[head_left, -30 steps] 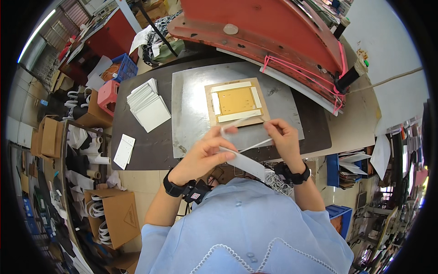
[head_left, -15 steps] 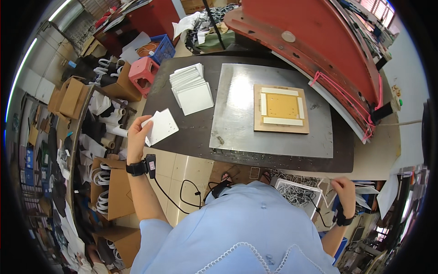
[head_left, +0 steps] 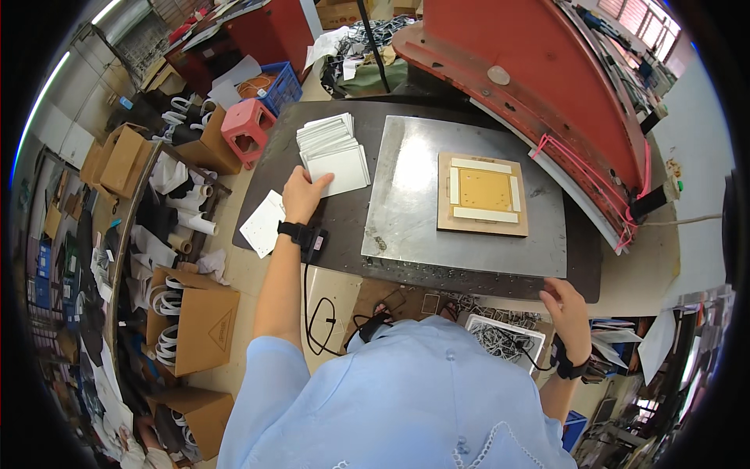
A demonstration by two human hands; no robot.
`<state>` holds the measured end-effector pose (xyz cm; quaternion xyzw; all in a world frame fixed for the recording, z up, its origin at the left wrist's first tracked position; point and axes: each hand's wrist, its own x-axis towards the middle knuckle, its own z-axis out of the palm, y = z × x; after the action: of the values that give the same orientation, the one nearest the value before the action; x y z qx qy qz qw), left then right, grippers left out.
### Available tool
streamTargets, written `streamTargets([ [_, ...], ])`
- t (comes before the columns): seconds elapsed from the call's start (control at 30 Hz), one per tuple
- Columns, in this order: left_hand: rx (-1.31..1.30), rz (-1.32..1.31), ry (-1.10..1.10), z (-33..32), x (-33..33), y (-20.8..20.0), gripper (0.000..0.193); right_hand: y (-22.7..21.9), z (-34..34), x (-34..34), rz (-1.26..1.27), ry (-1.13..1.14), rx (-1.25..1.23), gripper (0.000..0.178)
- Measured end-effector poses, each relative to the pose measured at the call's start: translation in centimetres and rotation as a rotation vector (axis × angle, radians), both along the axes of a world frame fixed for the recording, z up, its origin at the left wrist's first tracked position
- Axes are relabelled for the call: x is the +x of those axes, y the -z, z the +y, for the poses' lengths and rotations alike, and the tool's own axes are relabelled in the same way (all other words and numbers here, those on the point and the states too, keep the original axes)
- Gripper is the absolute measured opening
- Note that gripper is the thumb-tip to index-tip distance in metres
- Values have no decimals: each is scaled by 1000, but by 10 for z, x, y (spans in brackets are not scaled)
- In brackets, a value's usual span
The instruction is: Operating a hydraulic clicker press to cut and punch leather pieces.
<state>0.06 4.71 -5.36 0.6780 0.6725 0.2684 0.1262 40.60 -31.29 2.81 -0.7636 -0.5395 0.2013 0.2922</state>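
Note:
My left hand [head_left: 301, 195] is at the near left corner of a stack of white cards [head_left: 337, 168] on the dark table. Its thumb lies on the top card, and the fingers curl at the edge. Beside that hand, a white card piece with small holes [head_left: 264, 225] lies at the table's left edge. My right hand [head_left: 569, 313] is by the table's front right edge, fingers apart with nothing in them. On a metal plate [head_left: 398, 227] rests a wooden block [head_left: 482, 227] with a yellow square panel [head_left: 486, 190] bordered by pale strips.
A large red machine part [head_left: 531, 78] with pink cord rises behind the plate. Below the front edge stands a white bin [head_left: 504, 332] of scrap frames. At left are a pink stool [head_left: 246, 129], a blue crate [head_left: 280, 86] and cardboard boxes [head_left: 205, 328].
My left hand has put down the holed white card and moved right to the stack. My right hand has moved up to the table edge; a thin white frame near its fingers is gone.

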Motion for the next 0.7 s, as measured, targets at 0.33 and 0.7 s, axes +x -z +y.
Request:
streamTargets([
  [0.33,163,-323,146,-44,-7,-53,27,2,38,-19,78,-192,-29,26],
  [0.7,-590,-900,709,-157,148,-70,27,-13,96,-50,770,-64,49,23],
])
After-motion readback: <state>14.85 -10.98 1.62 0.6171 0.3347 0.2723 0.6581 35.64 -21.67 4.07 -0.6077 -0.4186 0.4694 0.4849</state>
